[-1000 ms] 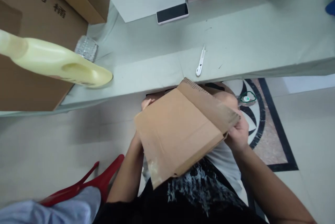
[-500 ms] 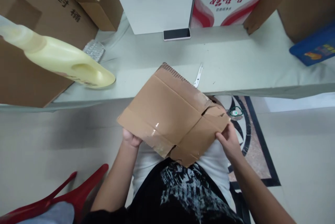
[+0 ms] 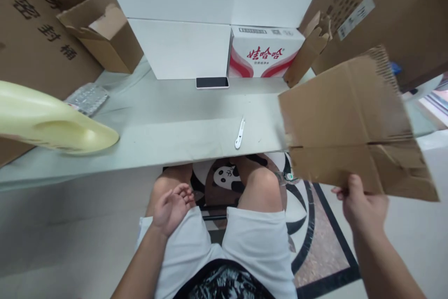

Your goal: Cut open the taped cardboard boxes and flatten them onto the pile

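A flattened brown cardboard box (image 3: 329,112), creased and torn along its flaps, is held up on the right side. My right hand (image 3: 364,203) grips its lower edge, thumb on the near face; the fingers behind it are partly hidden. Over my left thigh, my left hand (image 3: 175,208) rests palm up with nothing in it, its fingers loosely bent and apart. A white utility knife (image 3: 240,134) lies on the table near the front edge, between the two hands and touched by neither.
On the cloth-covered table (image 3: 168,126) stand a phone (image 3: 212,83), a red-and-white carton (image 3: 266,54), white boxes (image 3: 185,49) and a small open carton (image 3: 108,42). At left are a yellow bottle (image 3: 63,124) and a silver packet (image 3: 89,98). A large brown box (image 3: 395,24) stands at right.
My right hand has carried the flattened cardboard box from over my lap to the right and up. My left hand has let go of it. The view has shifted too.
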